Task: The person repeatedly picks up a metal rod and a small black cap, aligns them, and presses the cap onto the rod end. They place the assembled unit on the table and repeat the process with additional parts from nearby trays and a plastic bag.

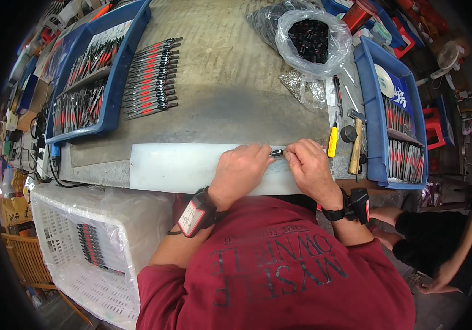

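Observation:
My left hand (242, 169) and my right hand (308, 168) meet over the white board (181, 166) at the front edge of the table. Between their fingertips is a small black piece (276, 153) with a light band. The left fingers pinch its left end. At its right end, my right thumb and forefinger are closed on a thin light part that is mostly hidden. Beyond the board, at the left, lies a row of slim grey-and-black pen-shaped tools (149, 82) with red middles.
A blue tray (101, 129) of similar tools stands left, another blue tray (376, 165) right. A yellow-handled screwdriver (333, 141) and hammer (356, 146) lie by my right hand. A bag of black parts (339, 52) sits farther back. A white crate (123, 236) stands lower left; a person (434, 242) sits right.

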Demonstrator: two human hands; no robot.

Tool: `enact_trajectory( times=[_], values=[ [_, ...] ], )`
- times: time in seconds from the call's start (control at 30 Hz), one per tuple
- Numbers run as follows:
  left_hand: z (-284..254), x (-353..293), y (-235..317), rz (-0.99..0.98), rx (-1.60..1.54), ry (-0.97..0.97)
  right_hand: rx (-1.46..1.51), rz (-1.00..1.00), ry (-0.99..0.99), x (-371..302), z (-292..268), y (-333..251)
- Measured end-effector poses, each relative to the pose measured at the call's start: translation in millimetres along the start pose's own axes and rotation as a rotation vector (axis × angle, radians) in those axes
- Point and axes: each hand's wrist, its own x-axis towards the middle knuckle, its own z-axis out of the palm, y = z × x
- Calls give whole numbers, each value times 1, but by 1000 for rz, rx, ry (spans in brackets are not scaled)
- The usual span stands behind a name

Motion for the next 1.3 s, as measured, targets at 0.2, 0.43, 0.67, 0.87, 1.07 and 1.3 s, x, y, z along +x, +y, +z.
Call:
enact_trajectory(
  times=[0.2, 0.43, 0.67, 0.87, 1.07, 1.3],
  values=[
    [-1, 0, 0, -13, 9, -12, 39, -48, 63, 0, 7, -1],
    [0, -1, 0, -12, -4, -5, -9, -37, 57, -2, 7, -2],
    [1, -2, 0, 22, 32, 1, -27, -31, -8, 0, 3, -1],
    [1, -2, 0, 21, 38, 3, -49, 8, -60, 2, -2, -1],
    [-1, -1, 0, -7, 1, -6, 103, 165, -110, 7, -12, 7],
    [-2, -1, -1, -9, -23, -15, 206, 184, -232, 9, -9, 4]
  ],
)
